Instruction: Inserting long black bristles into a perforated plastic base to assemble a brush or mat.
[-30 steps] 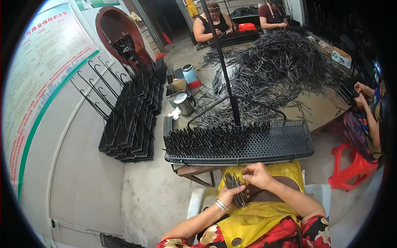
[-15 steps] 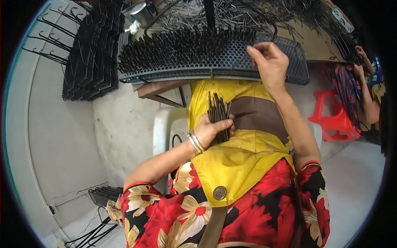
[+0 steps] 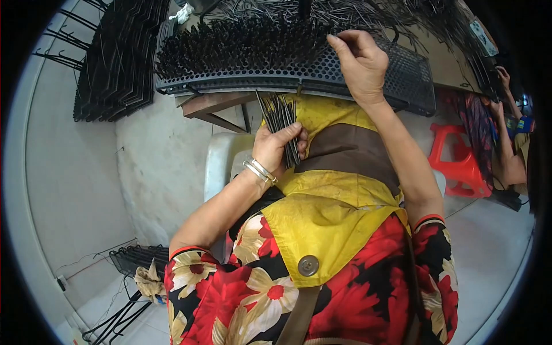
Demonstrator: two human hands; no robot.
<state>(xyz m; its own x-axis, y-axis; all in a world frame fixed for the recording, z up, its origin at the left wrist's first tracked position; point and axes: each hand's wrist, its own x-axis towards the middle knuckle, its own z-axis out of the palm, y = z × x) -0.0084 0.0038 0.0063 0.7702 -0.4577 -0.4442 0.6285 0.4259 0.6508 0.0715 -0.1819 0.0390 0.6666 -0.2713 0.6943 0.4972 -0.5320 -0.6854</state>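
A bundle of thin dark rods (image 3: pixel 280 112) is gripped in my left hand (image 3: pixel 273 144), thumb across them and their tips pointing up toward the rack. My right hand (image 3: pixel 363 66) is held over a black perforated metal rack (image 3: pixel 402 86), with the fingers curled in and the thumb against them. Whatever sits in that pinch, if anything, is too small to make out. Many short dark rods (image 3: pixel 241 52) stand upright in the rack's holes, packed from its left end to just beside my right fingertips.
Loose dark rods (image 3: pixel 264 10) lie heaped behind the rack. Stacked black racks (image 3: pixel 115 63) stand at the left near wire hooks (image 3: pixel 66 37). A yellow apron (image 3: pixel 333 195) covers my lap. To the right are a red plastic stool (image 3: pixel 457 158) and another person's arm (image 3: pixel 506 135).
The whole view has shifted a little. My left hand and its rods have come nearer the rack and tilted leftward. My right hand has moved left, to the edge of the standing rods.
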